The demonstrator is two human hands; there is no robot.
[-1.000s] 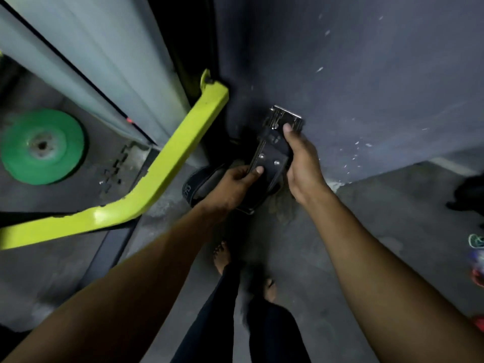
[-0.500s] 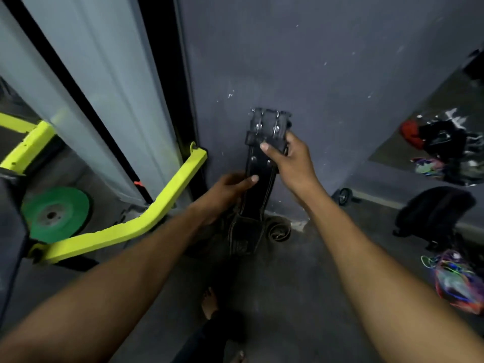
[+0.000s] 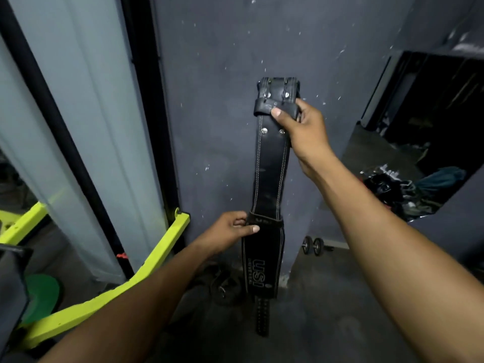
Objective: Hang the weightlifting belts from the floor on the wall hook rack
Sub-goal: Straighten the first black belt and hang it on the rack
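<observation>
One black belt (image 3: 269, 176) off the floor, hanging lengthwise before grey wall (image 3: 217, 100); right hand (image 3: 301, 129) grip clamps buckle end, left hand (image 3: 230, 231) pinches midsection. Hook rack unseen; hanging not yet done

Single head-worn wide-angle view, looking forward-down, close to grey wall (image 3: 217, 100) and floor (image 3: 340, 310).

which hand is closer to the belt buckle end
Right. The right hand grips the belt just below the buckle end at the top; the left hand holds it much lower, where it widens.
</observation>
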